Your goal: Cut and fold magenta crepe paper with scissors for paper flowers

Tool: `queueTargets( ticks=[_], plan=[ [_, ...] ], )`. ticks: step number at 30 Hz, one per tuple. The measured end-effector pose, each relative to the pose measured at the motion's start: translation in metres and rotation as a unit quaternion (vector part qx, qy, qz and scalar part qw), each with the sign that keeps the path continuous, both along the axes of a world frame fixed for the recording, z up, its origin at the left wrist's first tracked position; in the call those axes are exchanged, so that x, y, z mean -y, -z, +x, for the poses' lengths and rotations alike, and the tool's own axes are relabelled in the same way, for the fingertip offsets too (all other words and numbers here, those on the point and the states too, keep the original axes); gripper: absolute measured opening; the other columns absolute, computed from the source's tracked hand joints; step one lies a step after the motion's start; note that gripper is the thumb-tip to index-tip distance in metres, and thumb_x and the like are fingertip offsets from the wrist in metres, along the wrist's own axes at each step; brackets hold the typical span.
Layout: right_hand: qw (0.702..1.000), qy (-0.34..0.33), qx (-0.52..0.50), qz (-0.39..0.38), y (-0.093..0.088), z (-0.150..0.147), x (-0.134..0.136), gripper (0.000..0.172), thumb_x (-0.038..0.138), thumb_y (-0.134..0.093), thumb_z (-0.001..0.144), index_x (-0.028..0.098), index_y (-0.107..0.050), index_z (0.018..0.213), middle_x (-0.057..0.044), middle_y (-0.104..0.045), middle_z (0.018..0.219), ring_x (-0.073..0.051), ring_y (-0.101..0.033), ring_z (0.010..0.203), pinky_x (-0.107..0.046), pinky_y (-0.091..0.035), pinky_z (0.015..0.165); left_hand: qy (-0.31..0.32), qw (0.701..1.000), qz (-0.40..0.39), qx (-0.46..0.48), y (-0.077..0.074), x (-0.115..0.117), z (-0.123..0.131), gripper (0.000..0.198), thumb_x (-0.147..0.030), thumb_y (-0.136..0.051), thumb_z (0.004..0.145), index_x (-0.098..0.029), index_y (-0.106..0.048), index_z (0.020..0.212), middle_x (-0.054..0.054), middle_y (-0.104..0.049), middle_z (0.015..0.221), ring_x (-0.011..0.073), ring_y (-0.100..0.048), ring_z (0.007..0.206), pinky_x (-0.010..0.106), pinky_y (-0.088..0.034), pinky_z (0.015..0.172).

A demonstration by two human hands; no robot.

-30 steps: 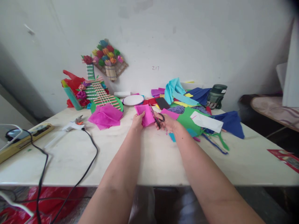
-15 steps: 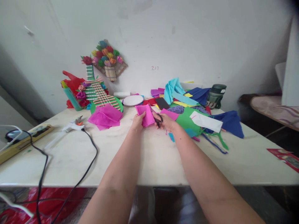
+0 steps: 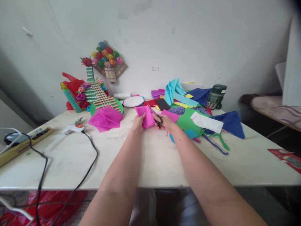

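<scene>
Folded pink crepe paper [image 3: 148,117] is held up over the middle of the table, pinched at its left side by my left hand [image 3: 139,121]. My right hand [image 3: 166,123] grips a pair of scissors [image 3: 159,120] with dark handles. Their blades lie along the paper's right edge; whether they stand apart is too small to tell. Just right of the scissors lies another pink sheet [image 3: 171,115], partly behind my right hand. A loose magenta sheet [image 3: 105,118] rests to the left, against a guitar-shaped craft [image 3: 103,99] of green card and sticks.
A glue gun [image 3: 73,126] with a black cord and a power strip [image 3: 25,142] lie at left. Behind my hands are a phone [image 3: 162,104] and a white oval [image 3: 133,101]. Coloured paper, green sheets [image 3: 190,118] and a dark bottle [image 3: 216,96] fill the right.
The scissors have shifted slightly against the pink paper's right edge. Both hands keep their grips, and the whole view has moved a little.
</scene>
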State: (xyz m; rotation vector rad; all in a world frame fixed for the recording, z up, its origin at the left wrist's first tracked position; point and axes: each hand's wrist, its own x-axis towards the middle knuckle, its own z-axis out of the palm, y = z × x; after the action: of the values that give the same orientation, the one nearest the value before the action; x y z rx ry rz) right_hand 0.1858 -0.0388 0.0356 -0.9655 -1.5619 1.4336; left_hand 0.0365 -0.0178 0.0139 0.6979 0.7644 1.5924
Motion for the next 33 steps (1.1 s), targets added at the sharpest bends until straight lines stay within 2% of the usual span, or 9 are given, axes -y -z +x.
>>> queueTargets(
  ticks=[10,17,22,26,33],
  plan=[
    [1.0,0.028,-0.001,-0.005,-0.0018,-0.0019,0.0013,0.034,0.046,-0.06,0.082,0.016,-0.051,0.067,0.005,-0.052,0.048,-0.004,-0.047,0.032,-0.013,-0.023,0.025,-0.019,1.0,-0.016,0.007,-0.0018,-0.0003,0.0017,0.008,-0.011,-0.066,0.07,-0.011,-0.062,0.078,0.005,-0.068,0.067,0.0161,-0.064,0.059,0.03,-0.053,0.069],
    [0.999,0.038,0.001,-0.014,-0.005,-0.0048,0.004,0.032,0.041,-0.066,0.077,0.016,-0.051,0.066,0.007,-0.05,0.045,-0.003,-0.042,0.03,-0.013,-0.021,0.025,-0.026,0.999,-0.03,0.003,-0.0044,0.0008,0.0017,0.009,-0.01,-0.067,0.07,-0.011,-0.061,0.077,0.005,-0.066,0.065,0.0165,-0.065,0.062,0.029,-0.053,0.07],
    [1.0,0.015,-0.006,-0.013,-0.0063,-0.0037,0.0049,0.032,0.043,-0.062,0.08,0.016,-0.051,0.067,0.005,-0.053,0.047,-0.005,-0.047,0.031,-0.013,-0.021,0.024,-0.025,0.999,-0.028,0.003,-0.0043,0.0012,0.0018,0.009,-0.011,-0.066,0.071,-0.011,-0.06,0.078,0.005,-0.066,0.064,0.0161,-0.065,0.06,0.029,-0.054,0.07],
    [0.999,-0.016,-0.019,-0.021,-0.0068,0.0001,0.0049,0.032,0.045,-0.053,0.086,0.015,-0.055,0.076,0.002,-0.056,0.05,-0.006,-0.051,0.034,-0.013,-0.02,0.025,-0.013,1.0,-0.017,0.003,-0.0041,0.0019,0.002,0.01,-0.012,-0.066,0.071,-0.011,-0.061,0.079,0.004,-0.066,0.063,0.0147,-0.063,0.056,0.028,-0.054,0.067],
    [0.999,-0.02,-0.01,-0.023,-0.0079,0.0041,0.0044,0.031,0.043,-0.05,0.088,0.013,-0.058,0.083,0.001,-0.057,0.05,-0.007,-0.051,0.034,-0.015,-0.02,0.025,0.006,1.0,-0.007,-0.004,-0.0061,0.0051,0.0033,0.011,-0.013,-0.068,0.07,-0.01,-0.062,0.079,0.006,-0.067,0.066,0.0165,-0.064,0.058,0.031,-0.053,0.069]
  ],
)
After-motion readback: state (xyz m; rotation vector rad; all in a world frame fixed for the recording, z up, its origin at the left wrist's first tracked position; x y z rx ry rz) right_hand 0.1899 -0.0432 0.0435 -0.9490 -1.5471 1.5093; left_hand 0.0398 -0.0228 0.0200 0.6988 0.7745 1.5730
